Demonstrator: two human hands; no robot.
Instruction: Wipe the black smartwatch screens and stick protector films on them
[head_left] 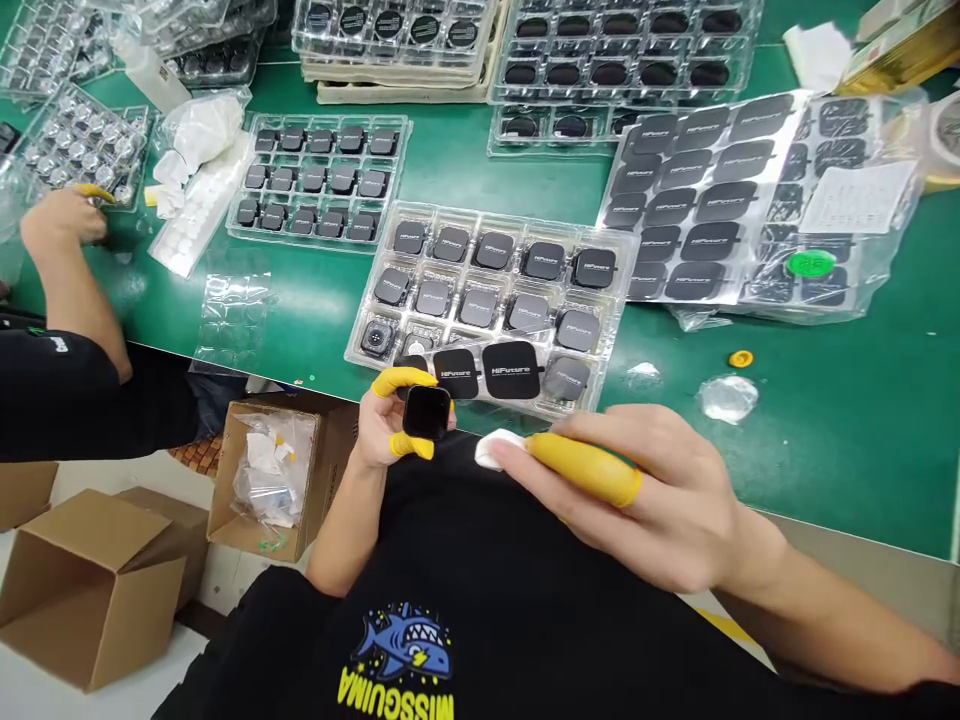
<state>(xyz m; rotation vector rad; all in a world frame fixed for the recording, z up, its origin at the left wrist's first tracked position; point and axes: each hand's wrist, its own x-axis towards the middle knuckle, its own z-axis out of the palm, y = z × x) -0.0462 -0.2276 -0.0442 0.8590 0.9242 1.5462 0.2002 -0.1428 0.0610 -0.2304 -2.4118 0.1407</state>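
My left hand [386, 425], with yellow finger cots on, grips a small square black watch face [426, 412] by its edges. In my right hand [652, 490] a folded white wipe [498, 448] is pinched between the thumb and a cot-covered finger, a short way right of the watch face and apart from it. Just beyond my left hand, a strip of black HiFuture screen films [511, 370] lies across the near edge of a clear plastic tray [622, 300]. Most tray pockets show pieces topped with such films; one holds a watch body [378, 338] showing its back.
A co-worker's hand [64, 220] works at a tray on the left. Film sheets [682, 200] lie to the right, with stacked trays [622, 60] behind. Near the front lie a yellow finger cot [741, 358] and a clear round piece [727, 398]. Cardboard boxes [82, 590] stand below.
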